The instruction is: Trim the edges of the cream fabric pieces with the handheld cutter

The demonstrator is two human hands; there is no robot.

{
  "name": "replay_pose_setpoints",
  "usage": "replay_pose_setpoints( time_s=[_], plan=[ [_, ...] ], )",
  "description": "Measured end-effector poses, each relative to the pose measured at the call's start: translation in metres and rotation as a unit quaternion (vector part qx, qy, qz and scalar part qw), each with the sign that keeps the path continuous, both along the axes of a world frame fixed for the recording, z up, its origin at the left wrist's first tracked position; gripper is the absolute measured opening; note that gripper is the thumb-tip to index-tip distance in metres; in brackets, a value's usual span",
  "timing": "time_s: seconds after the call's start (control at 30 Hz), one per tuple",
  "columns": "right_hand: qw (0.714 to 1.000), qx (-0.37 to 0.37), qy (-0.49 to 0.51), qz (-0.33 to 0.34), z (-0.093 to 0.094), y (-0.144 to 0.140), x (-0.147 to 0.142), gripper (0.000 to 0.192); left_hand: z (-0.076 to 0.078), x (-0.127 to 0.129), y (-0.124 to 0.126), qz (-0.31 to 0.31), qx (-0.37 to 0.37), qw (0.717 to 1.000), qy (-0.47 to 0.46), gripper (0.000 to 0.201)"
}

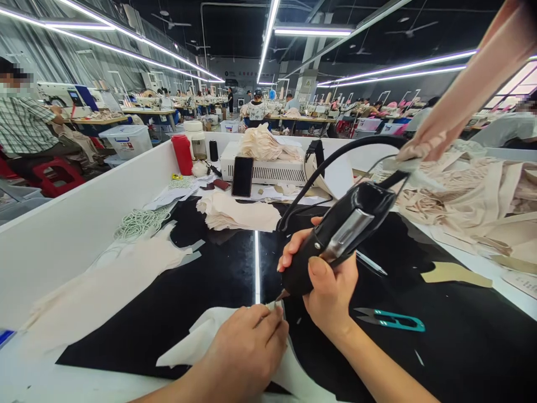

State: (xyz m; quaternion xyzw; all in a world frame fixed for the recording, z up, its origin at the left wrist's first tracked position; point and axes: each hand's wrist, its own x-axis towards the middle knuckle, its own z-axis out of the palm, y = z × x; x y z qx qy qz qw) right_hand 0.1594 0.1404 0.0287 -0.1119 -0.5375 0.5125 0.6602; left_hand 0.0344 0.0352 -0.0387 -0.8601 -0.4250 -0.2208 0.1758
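Note:
My right hand [333, 288] is wrapped round a black corded handheld tool [304, 266] with a silver lever on its side. Its narrow tip points down at the edge of a pale fabric piece [201, 333]. Close to that tip, my left hand [247, 350] pinches the fabric against the black mat [138, 330]. Part of the fabric is hidden beneath my left hand. A beige cloth strip [457, 101] comes down from the upper right to the tool's rear end. Teal thread snips [392, 320] lie right of my right wrist.
Cream fabric stacks lie at the left [109, 280] and back [239, 212]; a larger pile [474, 190] is at the right. A pen [371, 263], a tan template [457, 274], a phone [242, 176] and a white vented box [268, 170] surround the work area. Low white walls [84, 224] edge the table.

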Motion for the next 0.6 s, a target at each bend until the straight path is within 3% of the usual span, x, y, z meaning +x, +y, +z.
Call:
replay_pose_setpoints(
  time_s=[0.17,0.33,0.6],
  plan=[
    [0.997,0.011,-0.071,-0.037,0.016,0.000,0.021,0.035,0.006,-0.017,0.008,0.031,-0.057,0.998,0.021,0.020],
    [0.995,-0.003,-0.080,-0.064,0.025,-0.009,0.038,0.034,0.016,-0.030,0.014,0.067,0.000,0.998,0.014,0.025],
    [0.997,-0.015,-0.053,-0.059,0.015,-0.031,0.053,0.036,0.027,-0.005,-0.003,-0.087,-0.074,0.991,-0.075,0.024]
  ],
)
